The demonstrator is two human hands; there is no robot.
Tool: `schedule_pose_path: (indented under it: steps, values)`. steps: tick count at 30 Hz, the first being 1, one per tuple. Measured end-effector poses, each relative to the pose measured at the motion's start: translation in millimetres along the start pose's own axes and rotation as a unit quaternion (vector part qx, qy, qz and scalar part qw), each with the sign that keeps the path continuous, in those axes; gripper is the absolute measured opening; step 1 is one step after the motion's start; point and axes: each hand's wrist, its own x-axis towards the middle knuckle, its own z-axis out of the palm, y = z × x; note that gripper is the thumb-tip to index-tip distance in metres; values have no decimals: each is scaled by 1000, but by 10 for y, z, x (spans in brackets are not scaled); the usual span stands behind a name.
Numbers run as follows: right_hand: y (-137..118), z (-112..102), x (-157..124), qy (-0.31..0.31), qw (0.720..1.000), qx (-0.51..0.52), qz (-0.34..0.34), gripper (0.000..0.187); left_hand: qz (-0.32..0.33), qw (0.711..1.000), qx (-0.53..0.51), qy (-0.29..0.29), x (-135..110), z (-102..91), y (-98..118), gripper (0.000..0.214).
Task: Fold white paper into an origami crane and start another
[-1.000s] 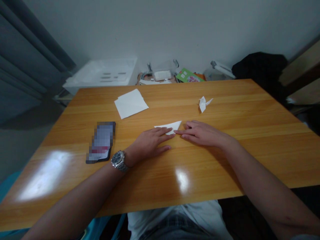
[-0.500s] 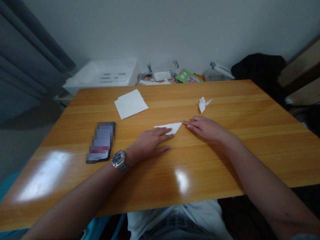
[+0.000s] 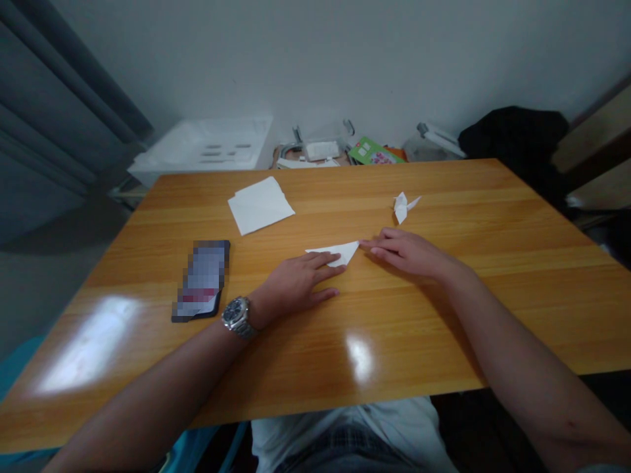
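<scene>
A white folded paper triangle (image 3: 349, 251) lies flat on the wooden table (image 3: 414, 335). My left hand (image 3: 300, 281) rests over its left part with fingers spread, covering some of it. At the triangle's right tip is the index finger of my right hand (image 3: 401, 251), whose other fingers are loosely bent and apart. Neither hand grips anything. Beyond my right hand stands a small white folded-paper crane (image 3: 402, 208). White paper sheets (image 3: 261, 205) lie stacked unevenly at the far left of the triangle.
A phone (image 3: 202, 279) lies left of my left wrist, its screen blurred out. Past the table's far edge are a white tray (image 3: 197, 148), a green booklet (image 3: 372, 152) and a clear box. A black item (image 3: 513, 135) is at the far right.
Both hands stay in place on the paper triangle. The whole view has shifted slightly; nothing on the table has visibly moved.
</scene>
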Motion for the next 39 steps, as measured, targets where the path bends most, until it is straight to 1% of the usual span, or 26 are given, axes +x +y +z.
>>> schedule_pose_path:
  steps: [3, 6, 10, 14, 17, 21, 23, 27, 31, 36, 39]
  values:
    - [-104, 2, 15, -13, 1000, 24, -13, 45, 2, 1000, 3, -5, -1, -7, 2, 54]
    - [-180, 3, 22, -30, 999, 22, -22, 44, 2, 1000, 4, -11, -3, -9, 1, 55]
    - [-228, 25, 29, -50, 998, 16, -44, 41, 5, 1000, -2, -5, -1, 5, -7, 56]
    - [-243, 56, 36, -57, 996, 10, -60, 40, 9, 1000, 0, -3, 0, 18, -15, 56]
    - [-208, 62, 31, -55, 997, -20, -44, 41, 8, 1000, 3, -4, 0, 21, -16, 56]
    - [-86, 46, 13, -19, 995, -93, 29, 46, 4, 1000, 4, -6, -2, 27, -19, 56]
    - [-33, 42, 8, -20, 994, -99, 41, 47, 3, 1000, 3, -7, -3, 30, -19, 57]
    - [-5, 56, 15, -23, 995, -90, 46, 48, -1, 1000, 0, -8, -1, 24, -10, 58]
    - [-39, 70, 30, -19, 995, -82, 51, 47, -8, 1000, -7, -4, 4, 13, -1, 62]
    - [-77, 71, 38, -22, 994, -89, 61, 47, -9, 1000, -3, -3, 10, 23, -7, 62]
    - [-77, 69, 48, -26, 994, -94, 55, 48, -10, 1000, 2, 5, 16, 28, -10, 62]
